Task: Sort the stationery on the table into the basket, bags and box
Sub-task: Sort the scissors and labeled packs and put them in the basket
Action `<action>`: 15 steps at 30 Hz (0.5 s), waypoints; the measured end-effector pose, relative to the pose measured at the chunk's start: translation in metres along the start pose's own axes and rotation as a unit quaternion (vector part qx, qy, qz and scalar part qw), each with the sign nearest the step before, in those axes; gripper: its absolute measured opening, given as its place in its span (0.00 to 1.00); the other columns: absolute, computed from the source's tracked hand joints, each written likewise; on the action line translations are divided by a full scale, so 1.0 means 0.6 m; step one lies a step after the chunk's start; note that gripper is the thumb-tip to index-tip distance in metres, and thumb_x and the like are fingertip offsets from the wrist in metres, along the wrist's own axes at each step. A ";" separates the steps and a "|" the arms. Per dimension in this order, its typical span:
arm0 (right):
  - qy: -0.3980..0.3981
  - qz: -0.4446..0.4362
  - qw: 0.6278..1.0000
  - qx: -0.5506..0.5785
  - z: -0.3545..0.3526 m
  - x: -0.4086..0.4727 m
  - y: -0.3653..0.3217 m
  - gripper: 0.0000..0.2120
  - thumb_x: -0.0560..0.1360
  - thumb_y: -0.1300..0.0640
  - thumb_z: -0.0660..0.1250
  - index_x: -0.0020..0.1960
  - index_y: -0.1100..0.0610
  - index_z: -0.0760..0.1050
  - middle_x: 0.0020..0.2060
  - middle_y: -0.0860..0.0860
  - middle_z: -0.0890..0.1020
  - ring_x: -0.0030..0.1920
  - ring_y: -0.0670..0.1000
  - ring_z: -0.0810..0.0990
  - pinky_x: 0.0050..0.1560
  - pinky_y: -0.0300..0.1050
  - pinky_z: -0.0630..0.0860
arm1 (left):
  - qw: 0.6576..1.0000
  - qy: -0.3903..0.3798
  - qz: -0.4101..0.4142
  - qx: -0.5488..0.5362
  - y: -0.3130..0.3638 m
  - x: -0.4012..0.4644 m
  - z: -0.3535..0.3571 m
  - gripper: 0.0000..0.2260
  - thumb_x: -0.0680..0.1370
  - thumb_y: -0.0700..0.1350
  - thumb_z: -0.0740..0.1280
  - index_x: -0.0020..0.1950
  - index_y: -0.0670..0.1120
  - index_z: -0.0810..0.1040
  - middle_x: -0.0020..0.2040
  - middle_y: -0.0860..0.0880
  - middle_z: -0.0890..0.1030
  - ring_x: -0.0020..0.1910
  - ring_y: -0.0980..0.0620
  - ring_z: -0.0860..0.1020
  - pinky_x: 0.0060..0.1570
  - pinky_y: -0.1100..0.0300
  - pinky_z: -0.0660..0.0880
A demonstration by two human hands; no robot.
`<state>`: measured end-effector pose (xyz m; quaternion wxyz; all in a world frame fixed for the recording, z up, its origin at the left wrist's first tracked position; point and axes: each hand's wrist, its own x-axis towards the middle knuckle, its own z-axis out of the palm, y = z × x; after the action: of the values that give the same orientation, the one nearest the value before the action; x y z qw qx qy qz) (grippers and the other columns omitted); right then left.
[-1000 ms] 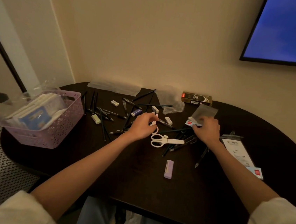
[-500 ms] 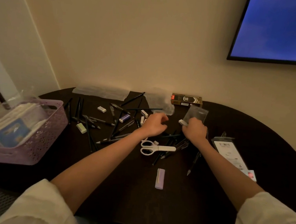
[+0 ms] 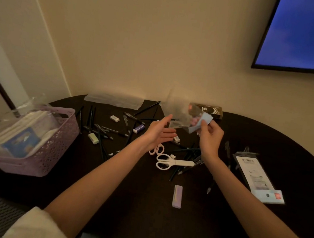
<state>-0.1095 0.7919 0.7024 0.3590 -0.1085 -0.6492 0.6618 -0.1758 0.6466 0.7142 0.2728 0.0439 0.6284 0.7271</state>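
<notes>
My right hand [image 3: 209, 136] is raised above the table and pinches a small clear plastic bag [image 3: 182, 111] with a pale blue card top [image 3: 200, 123]. My left hand [image 3: 158, 131] hovers beside it, palm up, fingers straight, holding nothing. Below the hands lie white scissors [image 3: 173, 162], several black pens [image 3: 102, 130] and white erasers [image 3: 114, 118]. A lilac basket [image 3: 52, 146] with packets in it stands at the left. A dark box [image 3: 211, 110] sits at the back by the wall.
A lilac eraser-like block [image 3: 177, 196] lies near the front. A flat packet with a printed card [image 3: 253, 175] lies at the right. A clear flat bag [image 3: 113, 100] rests at the back edge. A wall screen [image 3: 304, 33] hangs at the upper right.
Both hands rose off the table. My right hand lifted the clear bag up; my left hand let go of the small items and turned palm up, fingers straight.
</notes>
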 end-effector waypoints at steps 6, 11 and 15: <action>-0.087 0.131 0.986 0.048 0.025 -0.056 -0.004 0.09 0.80 0.63 0.60 0.57 0.60 0.76 0.44 0.52 0.83 0.44 0.48 0.84 0.44 0.40 0.82 | 0.986 0.094 0.063 -0.123 -0.003 -0.025 -0.050 0.21 0.80 0.40 0.65 0.70 0.33 0.65 0.59 0.35 0.78 0.56 0.41 0.80 0.56 0.50 0.78; -0.185 0.196 0.962 -0.051 0.030 -0.070 -0.007 0.08 0.79 0.64 0.60 0.55 0.62 0.76 0.43 0.55 0.83 0.36 0.46 0.84 0.39 0.38 0.79 | 0.958 0.212 0.102 -0.166 0.005 -0.048 -0.101 0.19 0.78 0.32 0.63 0.69 0.36 0.65 0.57 0.36 0.79 0.56 0.41 0.80 0.56 0.49 0.78; -0.283 0.178 0.935 -0.119 0.028 -0.075 -0.018 0.09 0.79 0.61 0.63 0.55 0.62 0.78 0.42 0.55 0.84 0.40 0.47 0.83 0.41 0.40 0.79 | 0.942 0.263 0.152 -0.145 0.024 -0.072 -0.134 0.12 0.79 0.34 0.64 0.62 0.37 0.72 0.49 0.42 0.82 0.48 0.48 0.83 0.48 0.57 0.81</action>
<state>-0.0837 0.7498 0.7000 0.0213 -0.0722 -0.7680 0.6361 -0.1767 0.5550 0.7230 -0.0127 -0.0943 0.5510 0.8291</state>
